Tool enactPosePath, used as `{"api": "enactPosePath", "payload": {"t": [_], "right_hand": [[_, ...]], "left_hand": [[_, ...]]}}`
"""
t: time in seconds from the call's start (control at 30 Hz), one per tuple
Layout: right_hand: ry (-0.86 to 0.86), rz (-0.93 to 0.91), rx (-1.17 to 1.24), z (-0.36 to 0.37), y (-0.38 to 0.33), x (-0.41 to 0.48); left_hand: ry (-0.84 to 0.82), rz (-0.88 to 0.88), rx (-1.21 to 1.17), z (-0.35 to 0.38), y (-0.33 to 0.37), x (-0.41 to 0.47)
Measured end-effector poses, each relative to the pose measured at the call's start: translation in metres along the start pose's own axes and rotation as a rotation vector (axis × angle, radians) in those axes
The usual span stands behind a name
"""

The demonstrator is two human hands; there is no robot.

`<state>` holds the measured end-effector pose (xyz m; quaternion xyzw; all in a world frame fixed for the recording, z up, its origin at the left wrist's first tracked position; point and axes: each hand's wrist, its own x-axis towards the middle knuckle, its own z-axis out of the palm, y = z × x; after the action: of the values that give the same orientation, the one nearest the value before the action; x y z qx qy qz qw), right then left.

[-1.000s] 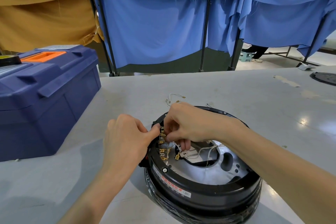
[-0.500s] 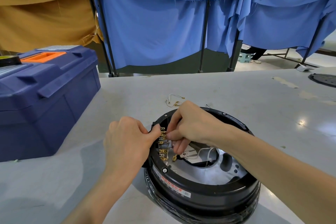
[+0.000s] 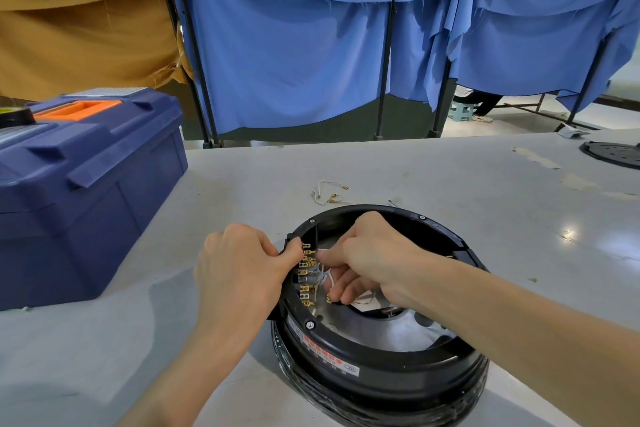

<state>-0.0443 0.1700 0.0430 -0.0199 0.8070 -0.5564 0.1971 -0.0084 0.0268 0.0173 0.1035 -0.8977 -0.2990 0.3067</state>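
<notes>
Gripped at its left rim by the left hand (image 3: 239, 274): the housing (image 3: 381, 367), with the thumb laid on the edge just beside the terminal strip (image 3: 306, 274). A pinch is held by the right hand (image 3: 374, 260) at the upper tabs, and the white leads (image 3: 323, 279) are gathered under its curled lower fingers. Which tab is pinched cannot be told, as it is hidden by the fingertips.

Change over the last second:
- Left hold is unchanged, so the housing is still steadied in the same spot on the table (image 3: 485, 191).
- Pinch point is kept at the top of the strip. The right hand has been rolled a little lower into the housing, with its lower fingers brought nearer the leads.
- No lead is seen freed or newly seated.

Judged: one connector is still being worked at its tab and the step is not finished. Whether it is being pulled off or pushed on cannot be told. Removal is hinted at by the loose leads (image 3: 329, 192) laid on the table just behind the housing.

Containers:
- Housing: open side up. Brass tabs, white leads with brass ends and a bright metal plate (image 3: 398, 333) are inside.
- Toolbox (image 3: 86, 211): at the left, lid shut, contents not seen.
- Black disc (image 3: 614, 154): at the far right edge, well apart.
</notes>
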Motion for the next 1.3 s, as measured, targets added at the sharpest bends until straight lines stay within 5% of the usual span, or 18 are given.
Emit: {"api": "enactPosePath", "payload": {"t": [0.3, 1.3], "right_hand": [[-0.018, 0.117, 0.211, 0.003, -0.002, 0.0], [0.054, 0.161, 0.302, 0.02, 0.0, 0.006]], "left_hand": [[-0.007, -0.019, -0.02, -0.001, 0.002, -0.001], [-0.085, -0.021, -0.022, -0.001, 0.002, 0.0]]}}
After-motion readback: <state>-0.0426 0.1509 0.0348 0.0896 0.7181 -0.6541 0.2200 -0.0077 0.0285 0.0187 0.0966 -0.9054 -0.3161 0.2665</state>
